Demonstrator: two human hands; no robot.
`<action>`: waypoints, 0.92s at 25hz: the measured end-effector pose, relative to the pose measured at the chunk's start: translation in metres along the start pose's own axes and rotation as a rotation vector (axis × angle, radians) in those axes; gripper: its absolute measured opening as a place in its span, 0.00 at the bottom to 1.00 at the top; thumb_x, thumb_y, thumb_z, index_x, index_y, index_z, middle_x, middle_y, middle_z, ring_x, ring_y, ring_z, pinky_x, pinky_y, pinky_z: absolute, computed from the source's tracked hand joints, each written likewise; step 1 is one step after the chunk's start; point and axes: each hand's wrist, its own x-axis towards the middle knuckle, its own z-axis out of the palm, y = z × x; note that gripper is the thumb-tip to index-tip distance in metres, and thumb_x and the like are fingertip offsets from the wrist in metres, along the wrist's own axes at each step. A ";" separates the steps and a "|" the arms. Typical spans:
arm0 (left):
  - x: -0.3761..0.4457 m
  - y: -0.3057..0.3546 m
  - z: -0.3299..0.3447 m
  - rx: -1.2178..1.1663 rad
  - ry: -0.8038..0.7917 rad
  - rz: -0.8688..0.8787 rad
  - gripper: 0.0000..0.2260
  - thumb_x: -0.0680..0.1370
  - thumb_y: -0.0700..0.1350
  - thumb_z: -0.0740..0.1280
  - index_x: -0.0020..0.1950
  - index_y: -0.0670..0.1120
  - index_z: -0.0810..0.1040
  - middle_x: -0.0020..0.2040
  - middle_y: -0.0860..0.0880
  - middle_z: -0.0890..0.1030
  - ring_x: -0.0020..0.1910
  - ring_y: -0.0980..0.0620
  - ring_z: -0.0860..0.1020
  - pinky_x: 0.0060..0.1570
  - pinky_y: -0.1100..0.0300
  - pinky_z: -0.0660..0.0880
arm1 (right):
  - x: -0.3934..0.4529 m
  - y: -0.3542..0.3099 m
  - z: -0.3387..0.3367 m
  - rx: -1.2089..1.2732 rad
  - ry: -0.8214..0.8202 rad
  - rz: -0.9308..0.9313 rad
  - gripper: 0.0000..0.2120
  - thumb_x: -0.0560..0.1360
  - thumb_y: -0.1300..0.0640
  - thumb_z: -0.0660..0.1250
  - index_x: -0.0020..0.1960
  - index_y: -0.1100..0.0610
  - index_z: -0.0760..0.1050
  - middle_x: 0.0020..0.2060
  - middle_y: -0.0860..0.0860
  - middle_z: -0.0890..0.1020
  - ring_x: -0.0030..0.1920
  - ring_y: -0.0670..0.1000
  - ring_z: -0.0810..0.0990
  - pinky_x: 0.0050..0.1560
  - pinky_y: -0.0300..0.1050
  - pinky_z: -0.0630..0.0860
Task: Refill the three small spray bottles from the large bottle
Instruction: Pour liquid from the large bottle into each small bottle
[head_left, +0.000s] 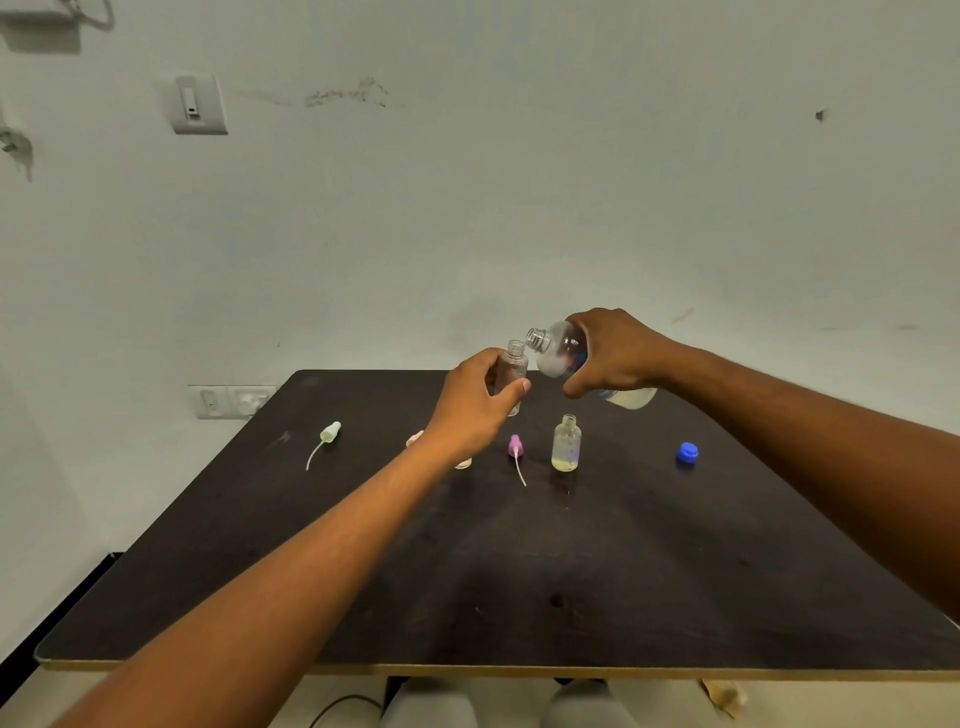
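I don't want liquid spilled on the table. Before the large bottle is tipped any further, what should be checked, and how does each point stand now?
1. Large bottle uncapped: ok; its blue cap lies on the table.
2. Small bottle open at the top: ok; no sprayer on its neck.
3. Grips: ok; the right hand holds the large bottle, the left hand holds the small one.
4. Mouths lined up: not ok; the large bottle's mouth sits beside the small neck, not over it.
5. Level in the held small bottle: cannot tell.
6. Liquid already flowing: cannot tell.
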 end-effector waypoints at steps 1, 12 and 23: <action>0.000 -0.001 0.000 -0.001 0.002 -0.002 0.08 0.79 0.49 0.70 0.57 0.51 0.79 0.51 0.54 0.81 0.52 0.54 0.79 0.54 0.55 0.79 | 0.000 0.000 0.000 0.000 0.005 0.000 0.26 0.64 0.52 0.80 0.59 0.55 0.76 0.49 0.50 0.79 0.47 0.51 0.78 0.38 0.36 0.69; -0.004 0.000 -0.001 0.003 -0.008 -0.011 0.12 0.79 0.49 0.71 0.61 0.49 0.78 0.54 0.53 0.81 0.52 0.53 0.79 0.53 0.58 0.78 | 0.003 -0.006 -0.007 -0.095 -0.042 -0.010 0.25 0.63 0.51 0.81 0.55 0.55 0.75 0.49 0.51 0.80 0.48 0.52 0.79 0.47 0.46 0.78; -0.005 -0.002 0.001 0.017 -0.008 -0.022 0.12 0.78 0.50 0.73 0.60 0.49 0.79 0.54 0.52 0.82 0.52 0.53 0.80 0.51 0.62 0.77 | 0.012 -0.018 -0.026 -0.240 -0.195 0.030 0.25 0.63 0.51 0.81 0.55 0.53 0.75 0.49 0.50 0.80 0.50 0.53 0.79 0.42 0.43 0.74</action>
